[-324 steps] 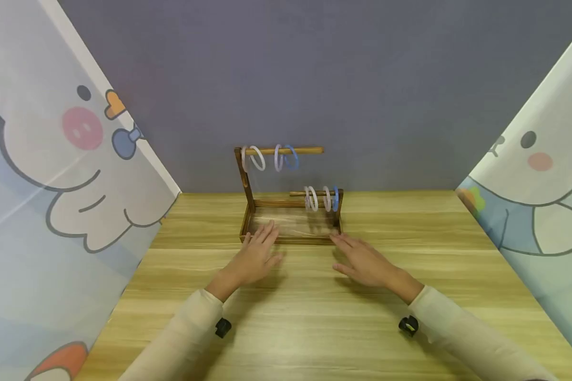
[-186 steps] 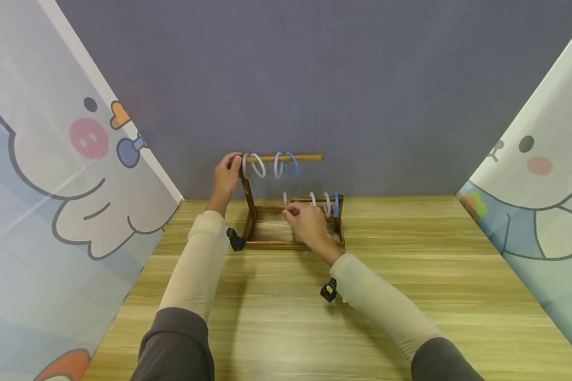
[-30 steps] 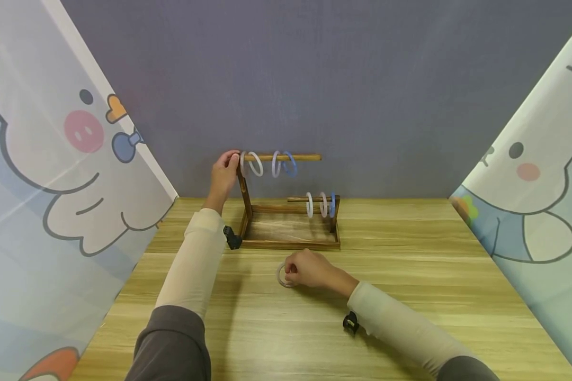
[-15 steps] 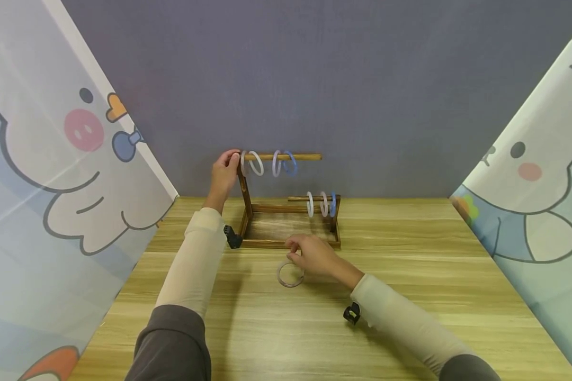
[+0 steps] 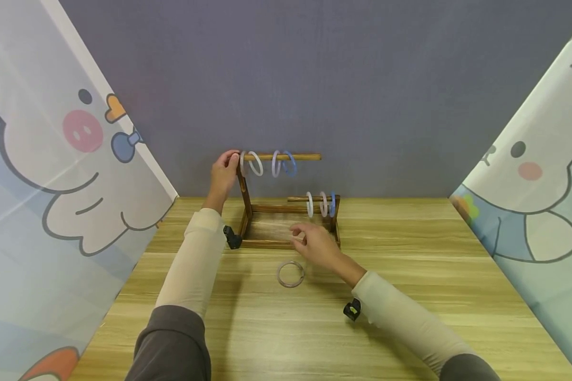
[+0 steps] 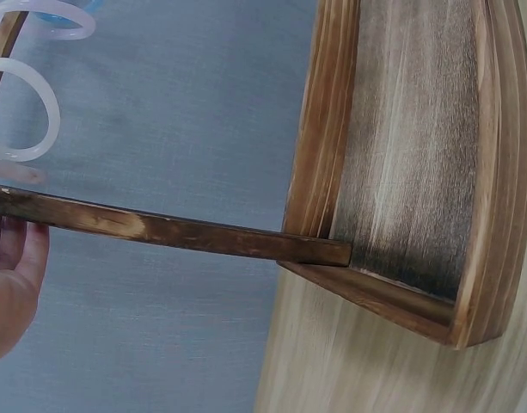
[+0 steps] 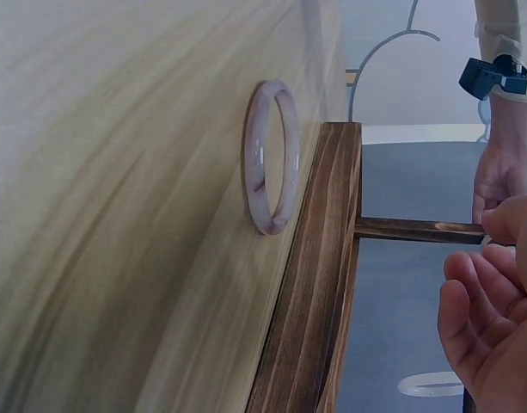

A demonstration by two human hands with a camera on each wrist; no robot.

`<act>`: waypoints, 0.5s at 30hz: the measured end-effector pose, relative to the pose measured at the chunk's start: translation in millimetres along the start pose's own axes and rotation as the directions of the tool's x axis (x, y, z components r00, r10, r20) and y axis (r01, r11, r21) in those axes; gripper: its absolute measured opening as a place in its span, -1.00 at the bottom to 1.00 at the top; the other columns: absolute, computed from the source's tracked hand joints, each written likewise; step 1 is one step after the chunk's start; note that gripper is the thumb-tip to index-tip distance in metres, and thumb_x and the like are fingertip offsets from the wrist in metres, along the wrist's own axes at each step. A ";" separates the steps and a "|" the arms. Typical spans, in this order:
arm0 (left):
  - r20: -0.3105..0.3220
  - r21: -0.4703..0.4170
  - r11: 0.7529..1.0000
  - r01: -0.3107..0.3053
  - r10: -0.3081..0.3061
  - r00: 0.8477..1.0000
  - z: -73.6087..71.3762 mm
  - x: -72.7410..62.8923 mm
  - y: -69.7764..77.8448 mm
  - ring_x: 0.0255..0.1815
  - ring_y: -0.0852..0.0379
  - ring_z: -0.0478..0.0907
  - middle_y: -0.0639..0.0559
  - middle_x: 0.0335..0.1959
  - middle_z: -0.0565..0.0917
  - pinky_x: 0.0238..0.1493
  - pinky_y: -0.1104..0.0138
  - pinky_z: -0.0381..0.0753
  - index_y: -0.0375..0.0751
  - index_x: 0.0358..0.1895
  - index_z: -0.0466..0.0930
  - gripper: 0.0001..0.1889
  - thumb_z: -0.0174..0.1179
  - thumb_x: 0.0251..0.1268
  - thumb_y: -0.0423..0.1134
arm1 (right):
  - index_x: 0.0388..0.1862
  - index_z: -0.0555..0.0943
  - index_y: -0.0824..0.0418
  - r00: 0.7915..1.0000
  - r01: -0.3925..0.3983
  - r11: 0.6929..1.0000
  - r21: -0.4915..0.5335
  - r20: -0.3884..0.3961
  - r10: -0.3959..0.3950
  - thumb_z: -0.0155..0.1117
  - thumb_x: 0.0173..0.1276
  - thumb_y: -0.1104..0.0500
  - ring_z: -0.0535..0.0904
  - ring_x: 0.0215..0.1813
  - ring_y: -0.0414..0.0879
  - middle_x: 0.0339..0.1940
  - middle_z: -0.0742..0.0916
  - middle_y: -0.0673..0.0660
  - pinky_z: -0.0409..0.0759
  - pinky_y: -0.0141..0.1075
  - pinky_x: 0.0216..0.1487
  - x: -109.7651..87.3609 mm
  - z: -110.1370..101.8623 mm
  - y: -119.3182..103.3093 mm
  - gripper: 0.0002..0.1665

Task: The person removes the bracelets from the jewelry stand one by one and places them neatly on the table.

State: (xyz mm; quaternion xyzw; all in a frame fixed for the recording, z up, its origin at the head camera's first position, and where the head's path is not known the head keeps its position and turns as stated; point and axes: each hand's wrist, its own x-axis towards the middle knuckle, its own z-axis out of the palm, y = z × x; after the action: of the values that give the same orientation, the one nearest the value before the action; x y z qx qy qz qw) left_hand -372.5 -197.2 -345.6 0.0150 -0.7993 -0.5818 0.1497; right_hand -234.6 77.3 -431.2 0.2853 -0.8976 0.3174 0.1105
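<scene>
You have just let go of the pale, faintly mottled ring [image 7: 255, 159]: a second ago your right hand [image 5: 318, 246] was gripping it, and now the ring lies flat on the surface [image 5: 286, 328], just on the near side of the wooden rack [image 5: 267, 244] and touching neither hand. Your right hand has moved to the far side of the ring, over the rack's near edge, its fingers loosely bent and thumb apart, with nothing between them. Your left hand has stayed at the top of the left post [image 6: 160, 228], pinching it between thumb and fingers, which looks like steadying. The lower rod [image 5: 297, 199], on the right, carries three rings where it began with four: white [image 5: 310, 205], pale lilac [image 5: 323, 204] and blue [image 5: 332, 204]. The upper rod [image 5: 307, 157] keeps its four. So, by my reading, one ring's removal is complete and your right hand is free.
</scene>
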 end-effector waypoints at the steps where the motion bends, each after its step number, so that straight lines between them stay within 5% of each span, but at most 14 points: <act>1: 0.002 0.001 1.000 0.001 -0.001 1.000 -0.2 -0.1 -0.1 0.10 0.07 0.51 -0.08 0.20 0.59 0.12 0.22 0.51 0.02 0.33 0.54 -0.58 -0.03 0.61 0.09 | 0.11 0.67 0.21 1.000 -0.006 1.000 -0.005 -0.012 0.006 0.38 0.38 0.19 0.64 -0.40 -0.25 -0.10 0.79 0.08 0.55 -0.49 -0.44 0.5 -0.6 0.3 -0.66; 15: -0.002 -0.003 1.000 -0.001 0.001 1.000 0.3 -0.4 0.8 0.08 0.09 0.50 -0.07 0.19 0.59 0.10 0.25 0.50 0.01 0.31 0.54 -0.59 -0.02 0.61 0.08 | 0.23 0.62 0.25 0.986 -0.050 0.998 0.028 -0.159 0.054 0.40 0.35 0.21 0.51 -0.51 -0.30 0.04 0.74 0.18 0.46 -0.44 -0.54 11.6 -9.7 -0.1 -0.53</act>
State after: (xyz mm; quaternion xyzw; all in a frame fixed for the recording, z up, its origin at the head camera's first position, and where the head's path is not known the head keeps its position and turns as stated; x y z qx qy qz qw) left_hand -372.1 -196.5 -345.0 0.0150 -0.7984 -0.5829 0.1505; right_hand -243.8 78.3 -419.3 0.2369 -0.8891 0.3527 0.1701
